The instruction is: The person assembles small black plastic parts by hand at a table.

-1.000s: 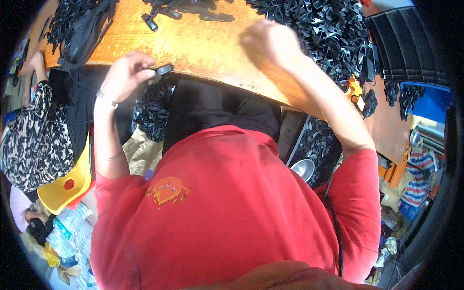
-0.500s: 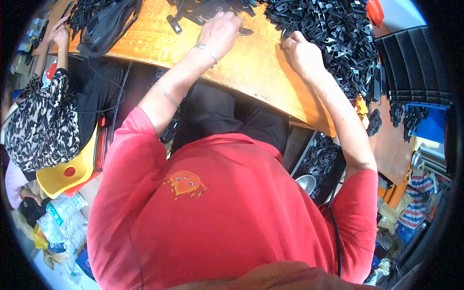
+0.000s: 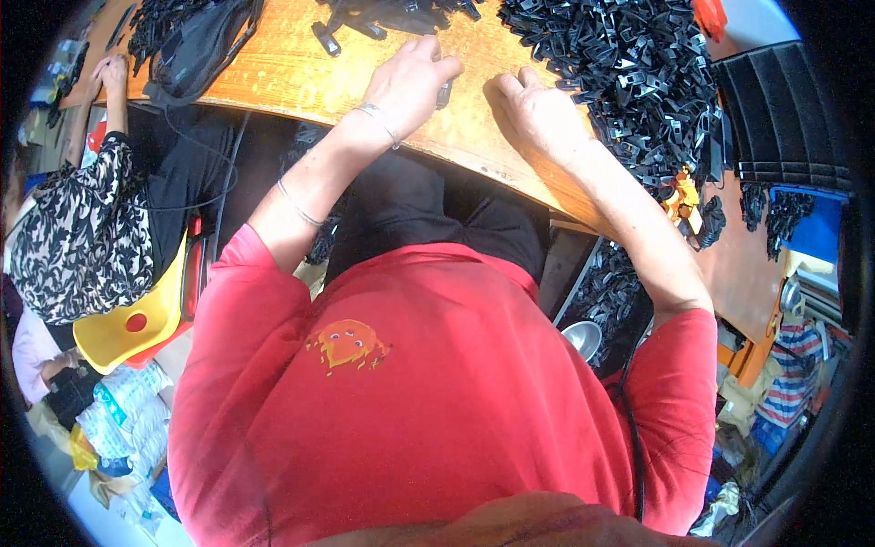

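Note:
My left hand [image 3: 407, 88] is closed over the wooden table [image 3: 301, 77], its fingers curled around a small black plastic piece [image 3: 444, 94] whose end shows below them. To its right, my right hand [image 3: 540, 111] has its thumb and fingers bent together; what they hold, if anything, is hidden. A gap of bare wood lies between the hands. Just beyond the right hand spreads a large heap of small black plastic clips [image 3: 629, 77]. Several longer black pieces [image 3: 365, 20] lie loose past the left hand.
A black mesh bag [image 3: 196, 59] lies on the table at left. Beside it a person in a patterned top [image 3: 87, 228] sits on a yellow chair [image 3: 137, 324]. A black ribbed tray [image 3: 779, 114] stands at right, and a metal bowl [image 3: 583, 339] sits below the table edge.
My right hand has drawn away from the heap, leftward and nearer to me. My left hand has pulled back from the loose pieces, and a black piece now shows at its fingers.

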Demonstrator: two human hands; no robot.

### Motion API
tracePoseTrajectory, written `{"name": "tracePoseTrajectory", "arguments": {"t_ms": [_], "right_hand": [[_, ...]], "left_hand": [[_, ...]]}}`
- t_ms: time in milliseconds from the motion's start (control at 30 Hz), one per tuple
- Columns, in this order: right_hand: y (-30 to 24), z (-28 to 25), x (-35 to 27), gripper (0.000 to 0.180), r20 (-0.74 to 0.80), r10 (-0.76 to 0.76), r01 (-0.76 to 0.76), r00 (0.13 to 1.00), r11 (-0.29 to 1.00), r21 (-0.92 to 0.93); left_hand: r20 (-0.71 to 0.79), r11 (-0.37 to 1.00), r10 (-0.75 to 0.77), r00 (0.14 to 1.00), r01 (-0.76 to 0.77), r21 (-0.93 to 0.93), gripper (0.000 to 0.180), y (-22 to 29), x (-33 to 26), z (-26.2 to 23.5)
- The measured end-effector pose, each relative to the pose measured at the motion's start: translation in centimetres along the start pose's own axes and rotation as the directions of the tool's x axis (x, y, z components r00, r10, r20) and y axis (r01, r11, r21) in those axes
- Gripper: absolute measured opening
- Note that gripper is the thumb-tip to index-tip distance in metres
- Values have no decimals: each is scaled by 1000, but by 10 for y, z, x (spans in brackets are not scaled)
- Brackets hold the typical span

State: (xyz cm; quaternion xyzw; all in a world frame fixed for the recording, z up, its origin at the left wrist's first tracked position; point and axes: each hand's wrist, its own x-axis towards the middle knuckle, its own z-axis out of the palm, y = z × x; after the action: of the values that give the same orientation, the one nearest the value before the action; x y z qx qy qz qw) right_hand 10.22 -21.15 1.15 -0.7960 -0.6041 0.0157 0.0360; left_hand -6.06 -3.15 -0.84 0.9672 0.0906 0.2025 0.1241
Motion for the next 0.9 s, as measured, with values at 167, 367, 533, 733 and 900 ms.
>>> {"name": "tracePoseTrajectory", "arguments": {"t_ms": [167,367,533,733,900], "right_hand": [[3,1,1,20,-43,22,-14,999,986,167],[-11,-7,2,27,-5,6,1,1000,573,819],[-29,-21,-8,31,410,-130,-411,903,21,911],[-44,-13,-16,30,294,-52,-265,954,310,913],[-60,-12,-13,26,-149,-85,148,985,865,479]], "left_hand": [[-41,997,-50,998,52,52,26,-3,-13,-5],[-134,978,-80,988,51,-203,23,19,-34,-19],[261,373,-210,942,324,-870,18,18,-55,-2],[368,138,-196,909,397,-908,11,19,-64,3],[449,61,-378,810,505,-861,16,28,-58,-8]]}}
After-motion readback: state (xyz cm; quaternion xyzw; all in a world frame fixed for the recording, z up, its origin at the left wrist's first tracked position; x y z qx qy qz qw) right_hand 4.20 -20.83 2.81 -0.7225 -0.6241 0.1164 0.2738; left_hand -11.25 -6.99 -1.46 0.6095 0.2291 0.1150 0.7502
